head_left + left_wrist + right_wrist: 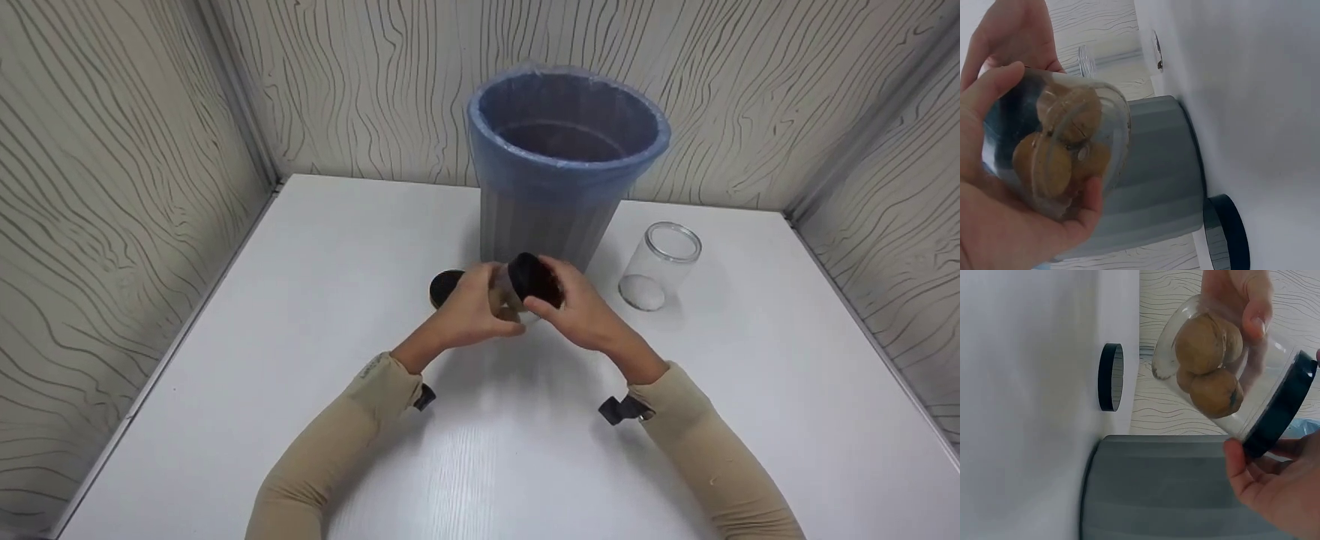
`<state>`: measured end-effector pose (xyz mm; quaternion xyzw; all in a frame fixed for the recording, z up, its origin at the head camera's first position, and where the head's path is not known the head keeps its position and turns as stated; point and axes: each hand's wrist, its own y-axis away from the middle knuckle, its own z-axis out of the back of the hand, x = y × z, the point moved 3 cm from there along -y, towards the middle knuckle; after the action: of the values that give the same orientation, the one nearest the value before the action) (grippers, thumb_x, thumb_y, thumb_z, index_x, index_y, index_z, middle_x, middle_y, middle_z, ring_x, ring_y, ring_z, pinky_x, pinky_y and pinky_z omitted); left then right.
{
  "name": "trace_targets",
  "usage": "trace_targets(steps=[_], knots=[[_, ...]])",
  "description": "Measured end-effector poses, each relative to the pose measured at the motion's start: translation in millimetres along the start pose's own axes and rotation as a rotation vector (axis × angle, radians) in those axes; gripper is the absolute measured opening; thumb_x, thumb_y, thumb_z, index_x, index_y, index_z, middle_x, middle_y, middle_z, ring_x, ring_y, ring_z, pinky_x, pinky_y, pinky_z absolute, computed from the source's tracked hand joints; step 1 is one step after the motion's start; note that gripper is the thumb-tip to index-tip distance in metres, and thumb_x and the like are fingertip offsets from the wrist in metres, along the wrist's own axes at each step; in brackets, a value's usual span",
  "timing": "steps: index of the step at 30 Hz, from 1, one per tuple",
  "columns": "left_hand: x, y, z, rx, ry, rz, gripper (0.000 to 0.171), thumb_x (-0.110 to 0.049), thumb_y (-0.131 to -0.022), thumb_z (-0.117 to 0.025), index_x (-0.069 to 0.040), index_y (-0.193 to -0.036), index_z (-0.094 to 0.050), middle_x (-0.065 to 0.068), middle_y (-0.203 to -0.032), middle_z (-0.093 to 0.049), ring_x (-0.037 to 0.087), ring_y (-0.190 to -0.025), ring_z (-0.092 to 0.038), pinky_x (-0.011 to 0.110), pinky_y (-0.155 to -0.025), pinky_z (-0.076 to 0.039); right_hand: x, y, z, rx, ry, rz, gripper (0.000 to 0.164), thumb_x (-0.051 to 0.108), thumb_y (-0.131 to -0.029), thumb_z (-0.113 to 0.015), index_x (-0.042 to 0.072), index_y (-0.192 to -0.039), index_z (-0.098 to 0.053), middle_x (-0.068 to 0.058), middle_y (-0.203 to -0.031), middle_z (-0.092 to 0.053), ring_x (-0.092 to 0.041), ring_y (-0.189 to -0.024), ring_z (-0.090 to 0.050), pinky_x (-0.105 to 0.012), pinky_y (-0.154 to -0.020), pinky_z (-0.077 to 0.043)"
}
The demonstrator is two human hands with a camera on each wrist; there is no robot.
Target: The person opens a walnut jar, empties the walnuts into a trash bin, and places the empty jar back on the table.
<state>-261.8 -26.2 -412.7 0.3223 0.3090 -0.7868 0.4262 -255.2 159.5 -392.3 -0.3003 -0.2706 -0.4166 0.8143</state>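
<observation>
Between both hands is a clear jar with several walnuts inside and a black lid on its mouth. It is tilted, lid end toward the right hand. My left hand grips the jar's body, thumb and fingers around the glass. At the other end, my right hand holds the black lid by its rim, fingers curled on it. A second black lid lies on the white table, just left of the left hand. Whether the held lid is loose or tight cannot be seen.
Behind the hands stands a grey bin lined with a blue bag. To its right, a clear jar without a lid stands on the white table. Wood-patterned panels enclose the table's back and sides.
</observation>
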Motion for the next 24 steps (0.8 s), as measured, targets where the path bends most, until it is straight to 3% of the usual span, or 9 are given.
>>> trace_targets(steps=[8, 12, 18, 24], knots=[[-5.7, -1.6, -7.6, 0.019, -0.096, 0.034, 0.095, -0.043, -0.067, -0.083, -0.004, -0.140, -0.036, 0.009, -0.133, -0.045, 0.021, -0.119, -0.043, 0.039, -0.096, -0.039, -3, 3, 2, -0.033, 0.080, -0.074, 0.075, 0.044, -0.091, -0.058, 0.002, -0.146, -0.029, -0.020, -0.141, -0.037, -0.032, -0.121, -0.042, -0.051, -0.097, -0.037], [-6.7, -1.4, -12.9, 0.022, -0.138, 0.006, 0.100, -0.041, -0.065, -0.085, -0.004, -0.142, -0.033, 0.009, -0.132, -0.046, 0.022, -0.119, -0.043, 0.038, -0.097, -0.039, -4, 3, 2, -0.064, 0.093, -0.091, 0.073, 0.044, -0.092, -0.056, 0.000, -0.145, -0.031, -0.022, -0.140, -0.037, -0.033, -0.121, -0.043, -0.050, -0.097, -0.037], [-10.7, -2.1, -20.0, -0.025, -0.218, -0.053, 0.097, -0.042, -0.066, -0.083, -0.002, -0.140, -0.035, 0.011, -0.127, -0.049, 0.023, -0.116, -0.046, 0.037, -0.096, -0.040, -4, 4, 4, -0.103, 0.103, -0.104, 0.069, 0.045, -0.093, -0.052, -0.001, -0.142, -0.035, -0.022, -0.135, -0.042, -0.033, -0.113, -0.047, -0.048, -0.091, -0.041], [-14.3, -2.4, -19.7, -0.034, -0.227, -0.065, 0.096, -0.042, -0.067, -0.082, -0.002, -0.141, -0.034, 0.011, -0.127, -0.049, 0.020, -0.112, -0.050, 0.036, -0.094, -0.043, -3, 5, 7, -0.117, 0.108, -0.079, 0.066, 0.043, -0.093, -0.052, -0.001, -0.140, -0.037, -0.021, -0.131, -0.045, -0.031, -0.108, -0.049, -0.048, -0.088, -0.044]])
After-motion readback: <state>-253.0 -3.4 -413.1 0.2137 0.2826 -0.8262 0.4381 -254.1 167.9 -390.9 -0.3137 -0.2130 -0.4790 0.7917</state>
